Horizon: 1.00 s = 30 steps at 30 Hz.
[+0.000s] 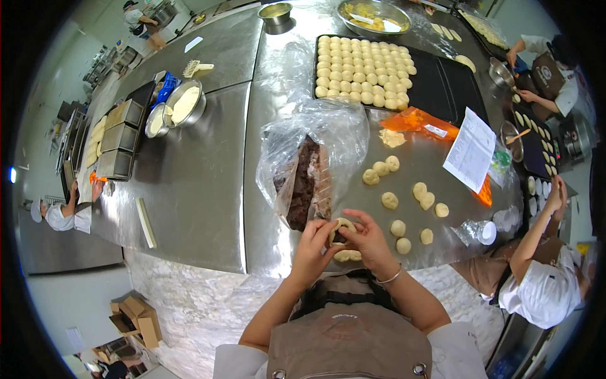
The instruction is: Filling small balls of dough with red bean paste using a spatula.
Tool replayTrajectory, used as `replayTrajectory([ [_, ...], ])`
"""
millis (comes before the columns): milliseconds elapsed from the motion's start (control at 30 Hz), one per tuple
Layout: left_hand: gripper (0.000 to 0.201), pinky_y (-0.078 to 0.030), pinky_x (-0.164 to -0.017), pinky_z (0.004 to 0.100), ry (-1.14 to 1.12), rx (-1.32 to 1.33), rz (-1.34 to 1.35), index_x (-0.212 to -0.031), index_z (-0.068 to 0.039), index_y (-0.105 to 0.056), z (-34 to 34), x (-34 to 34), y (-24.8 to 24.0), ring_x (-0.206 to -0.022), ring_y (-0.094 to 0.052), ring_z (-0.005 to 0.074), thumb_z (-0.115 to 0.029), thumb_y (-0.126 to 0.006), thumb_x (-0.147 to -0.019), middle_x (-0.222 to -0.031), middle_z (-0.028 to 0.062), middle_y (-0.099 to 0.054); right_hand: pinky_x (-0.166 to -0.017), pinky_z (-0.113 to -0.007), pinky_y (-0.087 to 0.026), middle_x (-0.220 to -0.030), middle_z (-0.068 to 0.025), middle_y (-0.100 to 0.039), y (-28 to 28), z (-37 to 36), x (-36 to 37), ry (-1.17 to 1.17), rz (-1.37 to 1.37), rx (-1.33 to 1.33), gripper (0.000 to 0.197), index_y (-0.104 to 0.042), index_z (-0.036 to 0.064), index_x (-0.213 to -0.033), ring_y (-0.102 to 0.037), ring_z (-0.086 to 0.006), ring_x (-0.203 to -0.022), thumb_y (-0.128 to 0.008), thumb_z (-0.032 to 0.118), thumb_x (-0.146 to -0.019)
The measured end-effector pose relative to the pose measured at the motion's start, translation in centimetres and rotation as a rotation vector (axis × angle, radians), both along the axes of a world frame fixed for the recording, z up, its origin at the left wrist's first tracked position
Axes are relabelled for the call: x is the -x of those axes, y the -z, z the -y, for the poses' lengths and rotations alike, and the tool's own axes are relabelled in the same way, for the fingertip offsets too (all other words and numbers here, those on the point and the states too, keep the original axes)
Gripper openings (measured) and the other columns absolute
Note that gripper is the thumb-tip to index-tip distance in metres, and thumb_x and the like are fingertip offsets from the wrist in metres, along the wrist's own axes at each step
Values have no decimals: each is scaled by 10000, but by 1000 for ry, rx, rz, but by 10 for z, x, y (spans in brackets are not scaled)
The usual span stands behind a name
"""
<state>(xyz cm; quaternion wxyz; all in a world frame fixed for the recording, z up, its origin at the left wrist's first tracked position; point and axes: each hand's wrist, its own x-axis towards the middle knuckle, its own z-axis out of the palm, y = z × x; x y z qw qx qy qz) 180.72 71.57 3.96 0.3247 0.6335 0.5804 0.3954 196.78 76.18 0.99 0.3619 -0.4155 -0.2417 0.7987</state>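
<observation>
Both hands meet over the near edge of a steel table (189, 183). My left hand (314, 243) and my right hand (368, 239) together pinch a round piece of pale dough (341, 230) with a dark filling showing in its middle. Another dough piece (347, 256) lies just under my hands. Right beside my left hand stands a clear plastic bag (315, 145) holding a dark brown filling block (304, 186). Several small dough balls (404, 202) are scattered on the table to my right.
A black tray (442, 82) packed with rows of dough balls lies at the back. Steel bowls (184, 104), loaf tins (120, 136), an orange bag (413, 120) and a paper sheet (471, 149) sit around. Other people work at the right (543, 284) and left (60, 215).
</observation>
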Motion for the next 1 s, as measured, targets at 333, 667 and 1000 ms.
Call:
replayTrajectory([
  [333, 369, -517, -647, 333, -107, -214, -146, -1049, -16, -640, -10, 3, 20, -782, -623, 267, -36, -791, -713, -1032, 120, -591, -924, -341, -539, -1353, -66, -501, -19, 3, -8, -179, -54, 81, 477, -366, 85, -1483, -567, -142, -1126, -465, 212, -1033],
  [667, 348, -512, -687, 359, -25, -335, -204, -1035, -8, -640, -17, 0, 22, -826, -622, 296, -27, -773, -714, -989, 138, -612, -1172, -457, -137, -1592, -84, -151, -18, 10, -12, -360, -90, 77, 785, -85, 144, -1568, -155, -250, -1461, -222, 654, -987],
  [1000, 150, -523, -693, 296, -147, -71, 129, -918, 10, -662, -15, 2, 17, -824, -631, 205, 22, -731, -785, -944, 117, -612, -1110, -448, -295, -1537, -108, -256, -29, 12, -20, -228, -79, 19, 685, -221, 147, -1545, -323, -262, -1366, -306, 572, -1016],
])
